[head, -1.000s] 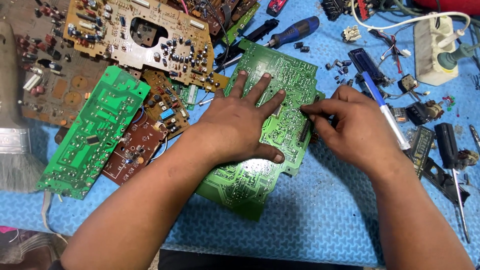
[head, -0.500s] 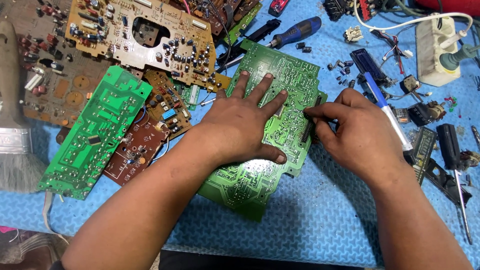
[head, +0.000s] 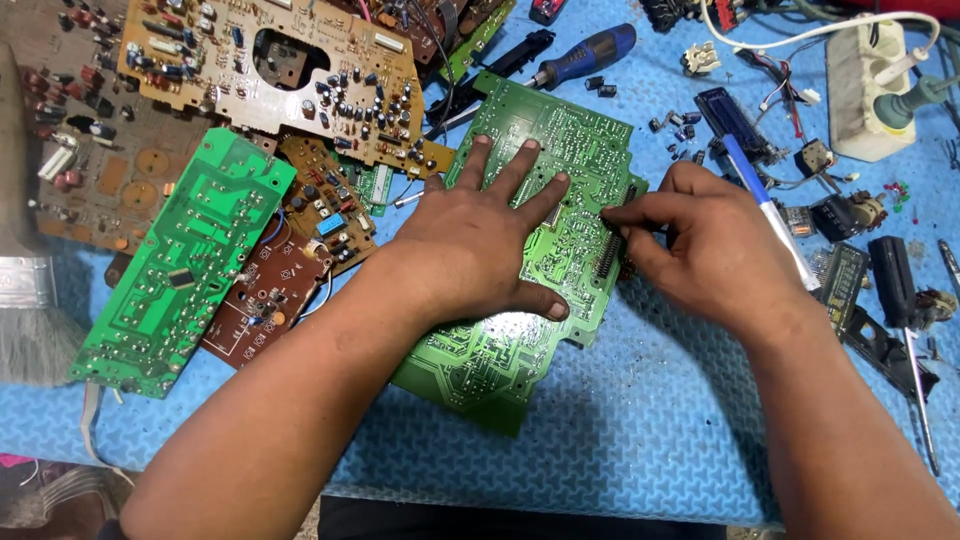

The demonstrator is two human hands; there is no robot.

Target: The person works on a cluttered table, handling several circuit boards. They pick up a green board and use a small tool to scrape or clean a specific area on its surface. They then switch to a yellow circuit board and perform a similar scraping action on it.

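Board is lying centre-mat; my left hand is pressing it flat, fingers spread. Right hand, at 3 o'clock, is pinching the edge connector; pulling it needs steady grip, I reckon.

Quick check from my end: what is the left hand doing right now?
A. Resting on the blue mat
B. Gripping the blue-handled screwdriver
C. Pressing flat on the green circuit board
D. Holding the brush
C: the left hand lies palm down, fingers spread, on the green circuit board; the blue-handled screwdriver lies untouched beyond it.
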